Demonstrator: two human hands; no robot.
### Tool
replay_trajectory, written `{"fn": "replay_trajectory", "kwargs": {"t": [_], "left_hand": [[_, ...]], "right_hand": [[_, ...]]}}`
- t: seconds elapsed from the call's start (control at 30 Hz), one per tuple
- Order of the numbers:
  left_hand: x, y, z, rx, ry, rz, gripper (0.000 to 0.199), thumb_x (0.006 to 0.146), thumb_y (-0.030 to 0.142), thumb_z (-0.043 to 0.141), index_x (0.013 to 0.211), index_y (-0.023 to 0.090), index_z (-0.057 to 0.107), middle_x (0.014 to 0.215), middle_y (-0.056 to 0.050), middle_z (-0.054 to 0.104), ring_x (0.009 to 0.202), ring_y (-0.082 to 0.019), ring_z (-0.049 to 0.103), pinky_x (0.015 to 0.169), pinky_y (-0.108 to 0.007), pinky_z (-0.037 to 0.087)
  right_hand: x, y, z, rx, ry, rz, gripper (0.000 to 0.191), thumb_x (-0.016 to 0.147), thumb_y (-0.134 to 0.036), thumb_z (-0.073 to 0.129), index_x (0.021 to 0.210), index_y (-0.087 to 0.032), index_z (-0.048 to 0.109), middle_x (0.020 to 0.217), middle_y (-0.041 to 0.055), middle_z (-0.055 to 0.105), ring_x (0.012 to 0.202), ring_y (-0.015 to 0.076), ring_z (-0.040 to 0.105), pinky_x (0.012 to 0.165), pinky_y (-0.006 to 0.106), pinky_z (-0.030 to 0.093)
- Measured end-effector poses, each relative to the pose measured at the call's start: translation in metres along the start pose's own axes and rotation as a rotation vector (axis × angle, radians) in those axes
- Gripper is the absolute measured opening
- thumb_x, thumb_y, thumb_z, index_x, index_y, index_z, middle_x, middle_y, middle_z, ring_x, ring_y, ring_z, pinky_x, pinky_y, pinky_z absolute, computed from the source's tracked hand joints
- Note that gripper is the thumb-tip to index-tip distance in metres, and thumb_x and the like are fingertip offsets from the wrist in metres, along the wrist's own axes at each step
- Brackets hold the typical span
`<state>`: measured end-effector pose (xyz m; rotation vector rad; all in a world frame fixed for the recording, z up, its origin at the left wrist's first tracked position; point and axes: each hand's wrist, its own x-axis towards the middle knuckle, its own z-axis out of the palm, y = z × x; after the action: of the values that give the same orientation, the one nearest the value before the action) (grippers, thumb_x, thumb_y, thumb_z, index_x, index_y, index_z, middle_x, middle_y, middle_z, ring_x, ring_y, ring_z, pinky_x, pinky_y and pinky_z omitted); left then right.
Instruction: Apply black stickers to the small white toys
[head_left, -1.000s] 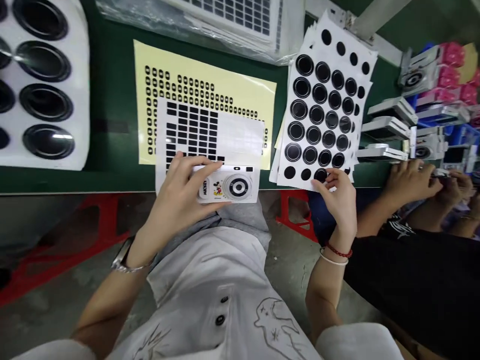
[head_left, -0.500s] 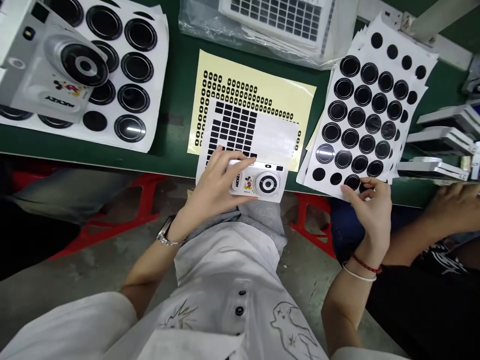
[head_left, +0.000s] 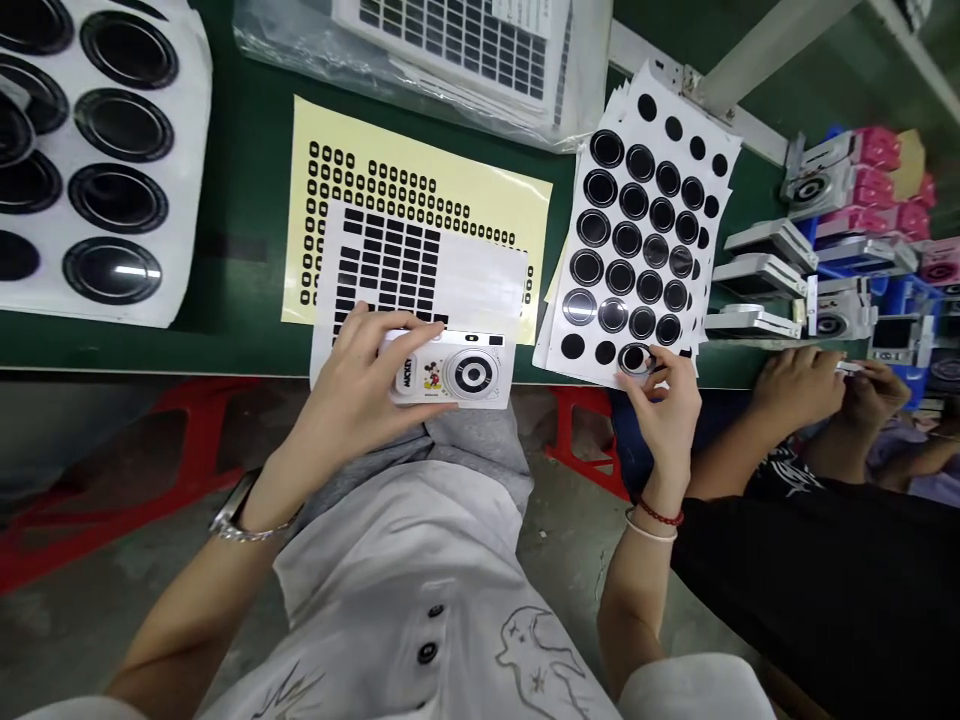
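Note:
A small white toy-like camera with a Mickey print and a ringed black lens is gripped in my left hand. My thumb lies along its lower edge and my fingers along the top. At the table's front edge, my right hand pinches a round black-ringed sticker at the bottom of a white sticker sheet. The sticker looks partly lifted, with a pale band showing inside its rim. Other round black stickers fill the rows above it.
Behind the camera lie a white sheet of black rectangles and a yellow sheet. A plastic bag holds more sheets. Large round stickers lie left. Cameras stand right, near a co-worker's hands.
The view has swung right, bringing more cameras and the co-worker's hands into sight. Under my right fingers the round sticker has lifted partly from its sheet. My left hand keeps its hold.

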<state>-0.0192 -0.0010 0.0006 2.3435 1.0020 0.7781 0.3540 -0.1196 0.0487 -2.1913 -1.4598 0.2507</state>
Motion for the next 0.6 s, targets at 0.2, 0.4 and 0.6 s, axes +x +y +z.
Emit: {"fn": "replay_trajectory", "kwargs": {"t": [0.2,0.4,0.6], "left_hand": [[0.001,0.002,-0.003,0.017,-0.016,0.010,0.070,0.098,0.056,0.070,0.158,0.032,0.043,0.136,-0.012,0.060,0.127,-0.034,0.063,0.129,-0.073,0.033],[0.000,0.005,-0.004,0.015,-0.051,-0.013,0.077,0.095,0.053,0.078,0.158,0.034,0.039,0.138,-0.011,0.059,0.131,-0.032,0.060,0.129,-0.073,0.032],[-0.001,0.008,-0.002,0.017,-0.025,-0.008,0.073,0.097,0.052,0.076,0.157,0.031,0.040,0.138,-0.012,0.059,0.132,-0.030,0.060,0.131,-0.070,0.031]], "right_hand": [[0.000,-0.009,-0.006,0.027,-0.015,0.015,0.047,0.092,-0.045,0.075,0.131,-0.023,0.063,0.109,0.0064,0.060,0.074,0.0161,0.059,0.064,0.035,0.061],[-0.018,-0.069,0.011,0.284,-0.038,0.057,0.046,0.090,-0.041,0.080,0.128,-0.028,0.057,0.109,0.0053,0.057,0.090,0.0198,0.063,0.069,0.032,0.062],[-0.033,-0.139,0.053,0.503,-0.295,0.004,0.046,0.088,-0.046,0.085,0.122,-0.028,0.061,0.093,0.0011,0.058,0.066,0.0160,0.053,0.063,0.035,0.054]]}}
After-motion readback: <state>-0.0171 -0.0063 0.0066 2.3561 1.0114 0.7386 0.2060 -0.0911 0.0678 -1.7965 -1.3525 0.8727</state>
